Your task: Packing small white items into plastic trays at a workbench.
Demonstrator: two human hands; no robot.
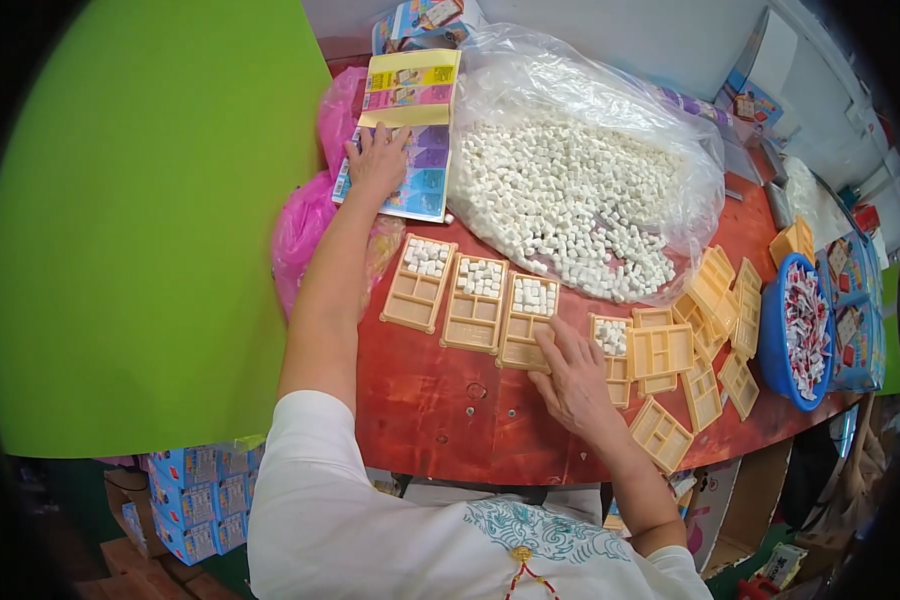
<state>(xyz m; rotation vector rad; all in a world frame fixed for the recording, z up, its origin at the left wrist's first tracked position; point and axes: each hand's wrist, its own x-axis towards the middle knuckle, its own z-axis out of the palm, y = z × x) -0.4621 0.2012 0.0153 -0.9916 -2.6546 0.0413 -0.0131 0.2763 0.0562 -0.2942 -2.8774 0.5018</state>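
My left hand (pixel 378 165) lies with fingers spread on a stack of printed cardboard sheets (pixel 425 190) in yellow, pink, purple and blue. My right hand (pixel 575 385) reaches in from the right, fingers apart, at the right edge of a tan compartment tray (pixel 522 350). White cubes fill that tray's top compartment. Two similar trays stand to its left: a middle tray (pixel 470 332) and a leftmost tray (pixel 410 308), each with white cubes in the top section. Right of my right hand is another tray (pixel 618 368) with cubes, partly covered by it.
A large clear plastic bag (pixel 560 90) spills a heap of white cubes (pixel 570 190) behind the trays. Loose tan trays (pixel 660 350) pile at the right, beside a blue basin (pixel 770 345) of small packets. Pink bags (pixel 305 225) and a green board (pixel 160 230) border the left.
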